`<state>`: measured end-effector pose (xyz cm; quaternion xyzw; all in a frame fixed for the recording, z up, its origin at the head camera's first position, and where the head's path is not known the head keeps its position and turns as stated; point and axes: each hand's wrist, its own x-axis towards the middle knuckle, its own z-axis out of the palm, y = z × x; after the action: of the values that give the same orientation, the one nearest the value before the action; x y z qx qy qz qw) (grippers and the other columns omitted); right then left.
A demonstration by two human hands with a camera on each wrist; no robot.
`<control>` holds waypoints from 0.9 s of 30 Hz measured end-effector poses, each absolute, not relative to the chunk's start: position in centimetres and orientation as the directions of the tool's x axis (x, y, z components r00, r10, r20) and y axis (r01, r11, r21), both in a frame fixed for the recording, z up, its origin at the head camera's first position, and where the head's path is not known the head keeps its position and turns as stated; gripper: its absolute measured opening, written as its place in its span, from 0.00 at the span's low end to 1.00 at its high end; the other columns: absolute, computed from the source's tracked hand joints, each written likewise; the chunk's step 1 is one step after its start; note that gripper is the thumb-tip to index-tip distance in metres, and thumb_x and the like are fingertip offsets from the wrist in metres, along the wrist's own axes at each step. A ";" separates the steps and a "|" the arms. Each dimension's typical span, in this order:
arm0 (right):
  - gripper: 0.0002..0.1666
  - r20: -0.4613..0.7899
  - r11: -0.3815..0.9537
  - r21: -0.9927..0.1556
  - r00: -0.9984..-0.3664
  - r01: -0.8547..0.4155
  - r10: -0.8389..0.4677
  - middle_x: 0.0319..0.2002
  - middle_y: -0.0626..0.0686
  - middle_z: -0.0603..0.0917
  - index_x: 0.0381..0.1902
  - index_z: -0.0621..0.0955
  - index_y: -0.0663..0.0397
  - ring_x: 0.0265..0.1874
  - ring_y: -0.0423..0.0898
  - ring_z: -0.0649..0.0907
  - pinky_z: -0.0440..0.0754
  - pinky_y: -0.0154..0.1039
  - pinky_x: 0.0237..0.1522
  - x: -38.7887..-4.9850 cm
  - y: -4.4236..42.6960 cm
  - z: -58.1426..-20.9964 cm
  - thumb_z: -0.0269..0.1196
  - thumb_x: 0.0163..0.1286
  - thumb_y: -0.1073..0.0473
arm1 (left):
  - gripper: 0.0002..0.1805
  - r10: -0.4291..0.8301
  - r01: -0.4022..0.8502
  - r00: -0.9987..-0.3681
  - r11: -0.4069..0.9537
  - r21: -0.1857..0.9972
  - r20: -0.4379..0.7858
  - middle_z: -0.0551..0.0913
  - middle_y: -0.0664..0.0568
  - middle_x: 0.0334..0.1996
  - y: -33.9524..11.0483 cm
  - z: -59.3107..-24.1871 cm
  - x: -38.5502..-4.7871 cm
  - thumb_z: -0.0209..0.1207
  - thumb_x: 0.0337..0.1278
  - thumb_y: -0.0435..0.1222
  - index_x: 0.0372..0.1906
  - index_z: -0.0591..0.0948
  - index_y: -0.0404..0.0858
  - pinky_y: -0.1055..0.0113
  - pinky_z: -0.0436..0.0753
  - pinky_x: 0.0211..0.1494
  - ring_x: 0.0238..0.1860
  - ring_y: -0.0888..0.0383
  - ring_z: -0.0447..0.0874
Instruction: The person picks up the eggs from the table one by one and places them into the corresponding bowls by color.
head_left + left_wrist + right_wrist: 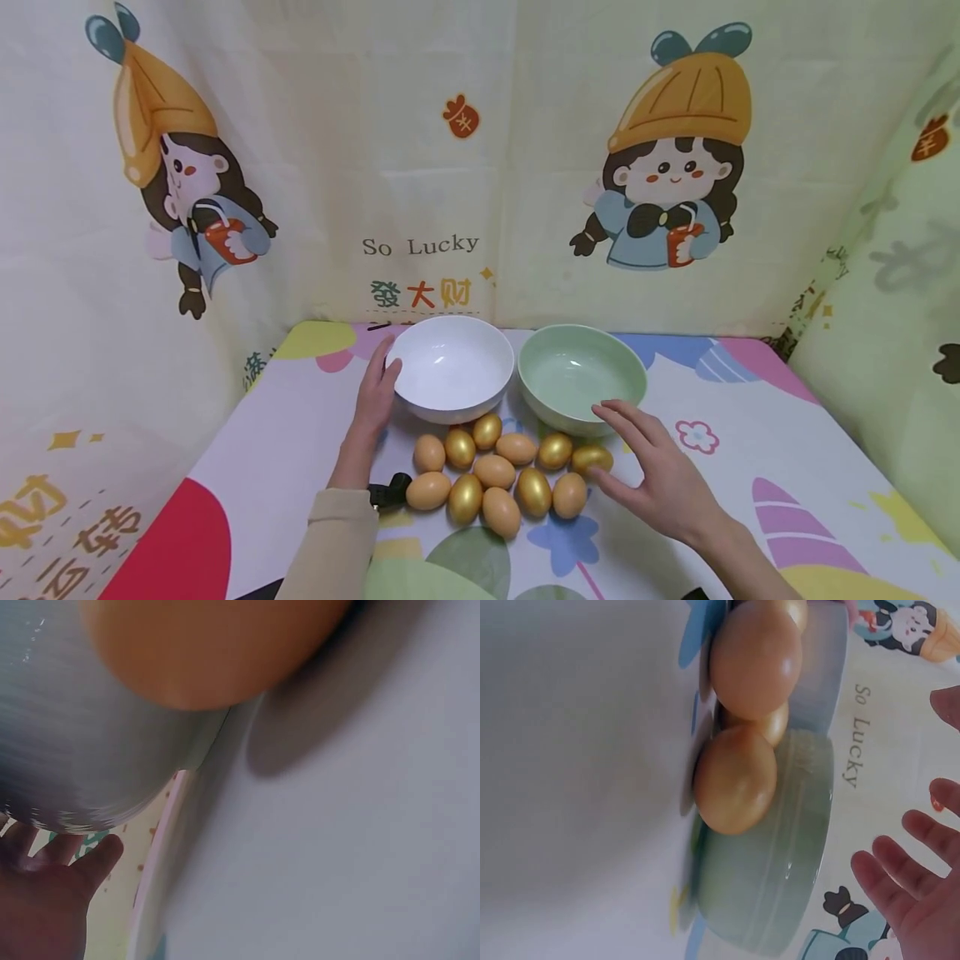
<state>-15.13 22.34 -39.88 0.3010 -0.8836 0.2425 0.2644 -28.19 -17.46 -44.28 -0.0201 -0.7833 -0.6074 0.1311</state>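
My left hand (377, 392) touches the left side of a white bowl (450, 408), fingers extended along its wall; in the left wrist view the hand (52, 885) lies against the bowl's side (82, 750). My right hand (663, 475) hovers with spread fingers over the near right side of a green bowl (555, 414), holding nothing. In front of the bowls lies a group of brown eggs (494, 472) and gold eggs (465, 498). A gold egg (592, 459) is nearest my right thumb. The right wrist view shows the hand (922, 892) beside the green bowl (780, 855).
The table (285, 433) has a colourful printed cover. Behind it and at both sides hangs a cream cloth (547, 275) with cartoon figures. A black object (390, 492) sits at my left wrist, near a brown egg (428, 491).
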 end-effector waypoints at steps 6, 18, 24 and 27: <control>0.43 0.571 0.724 -0.238 -0.696 -0.647 -0.435 0.64 0.47 0.76 0.69 0.75 0.44 0.59 0.48 0.78 0.81 0.43 0.52 -14.8 21.7 -40.1 0.77 0.55 0.50 | 0.31 -0.112 0.196 -0.967 0.241 0.951 0.228 0.59 0.49 0.78 -17.6 -44.5 -28.3 0.47 0.78 0.42 0.79 0.59 0.41 0.56 0.50 0.78 0.78 0.52 0.50; 0.37 0.456 0.706 -0.219 -0.711 -0.673 -0.536 0.59 0.42 0.77 0.63 0.79 0.46 0.52 0.42 0.81 0.85 0.46 0.46 -15.0 20.6 -41.8 0.76 0.56 0.42 | 0.34 -0.041 0.166 -0.984 0.140 0.976 0.173 0.53 0.41 0.79 -17.8 -42.9 -27.1 0.51 0.77 0.36 0.79 0.53 0.32 0.59 0.51 0.78 0.79 0.49 0.48; 0.36 0.438 0.699 -0.200 -0.700 -0.687 -0.564 0.55 0.45 0.80 0.59 0.80 0.49 0.46 0.42 0.82 0.86 0.45 0.41 -14.9 20.1 -42.2 0.77 0.55 0.43 | 0.36 -0.039 0.184 -0.981 0.134 0.974 0.191 0.53 0.44 0.79 -18.3 -44.5 -28.3 0.53 0.77 0.40 0.80 0.54 0.37 0.61 0.50 0.78 0.79 0.52 0.47; 0.36 0.434 0.693 -0.198 -0.696 -0.693 -0.572 0.54 0.46 0.80 0.58 0.81 0.50 0.44 0.41 0.82 0.85 0.44 0.39 -14.9 19.9 -42.5 0.77 0.53 0.44 | 0.35 -0.038 0.188 -0.980 0.133 0.973 0.195 0.53 0.44 0.79 -18.4 -44.5 -28.3 0.53 0.77 0.40 0.80 0.54 0.37 0.61 0.51 0.78 0.79 0.52 0.48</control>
<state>-14.89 19.87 -42.46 0.3500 -0.9038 0.1759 0.1721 -28.29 -18.43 -44.49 -0.0502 -0.7477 -0.6565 0.0862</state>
